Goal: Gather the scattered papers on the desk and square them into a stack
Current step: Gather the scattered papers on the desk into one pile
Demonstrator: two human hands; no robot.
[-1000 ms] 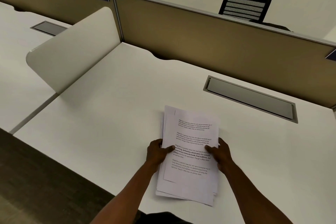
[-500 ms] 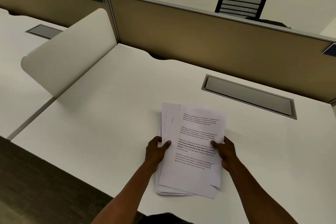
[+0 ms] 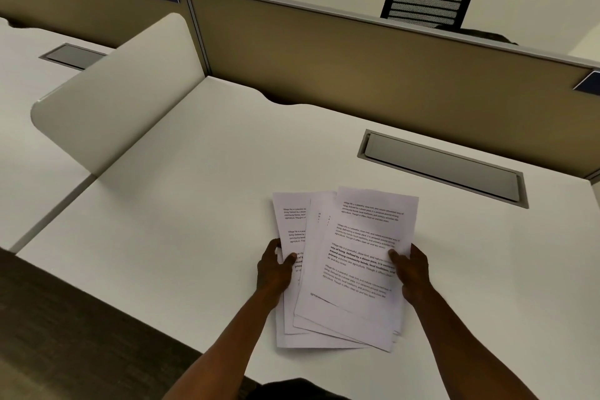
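A bundle of white printed papers (image 3: pixel 350 269) lies fanned out on the white desk (image 3: pixel 181 211), near its front edge. The sheets are askew: the top ones tilt to the right and a lower sheet shows at the left. My left hand (image 3: pixel 274 269) grips the bundle's left edge, thumb on top. My right hand (image 3: pixel 410 269) grips the right edge of the top sheets, thumb on the text. Both forearms reach in from the bottom of the view.
A grey cable hatch (image 3: pixel 441 169) is set into the desk behind the papers. A tan partition (image 3: pixel 357 68) runs along the back and a white side divider (image 3: pixel 120 101) stands at the left. A black chair (image 3: pixel 428 0) is beyond the partition.
The sheets have spread apart: the top pages have swung right with my right hand, and a lower sheet now shows at the left. Both hands have kept their hold.
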